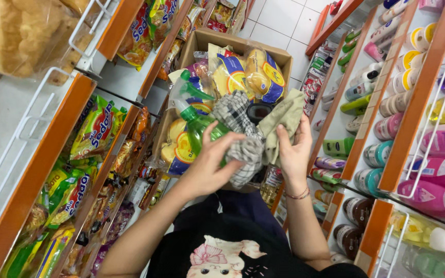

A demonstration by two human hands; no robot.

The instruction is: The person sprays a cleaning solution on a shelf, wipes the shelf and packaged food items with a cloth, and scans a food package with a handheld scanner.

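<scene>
Narrow shop aisle, white floor tiles [279,20] showing beyond an open cardboard box [202,38] that is sitting directly ahead of the person: orange-edged shelves [42,159] to the left of the hands are carrying bright noodle packets [96,128], with bagged crackers [11,36] hanging above them. Just left of the grip, a green spray bottle [197,123] is standing up among the box's goods, touching the curled fingers of the left hand [212,164], which is closing around a grey checked cloth [240,136] and pressing it against the bottle's side. Behind the cloth, yellow and blue snack bags [248,74] are filling the box to its rim. The right hand [294,152] is pinching a plain beige cloth [284,121] between thumb and fingers, right beside the checked one, the two fabrics touching. Handling them well would seem to call for keeping each cloth bunched in its own hand, so neither snags the bottle's trigger. Right of the grip, racks of toiletry bottles [433,149] are crowding close behind white wire rails [439,128]; open room appears to lie only above the box and back toward the person's dark shirt [222,247].
</scene>
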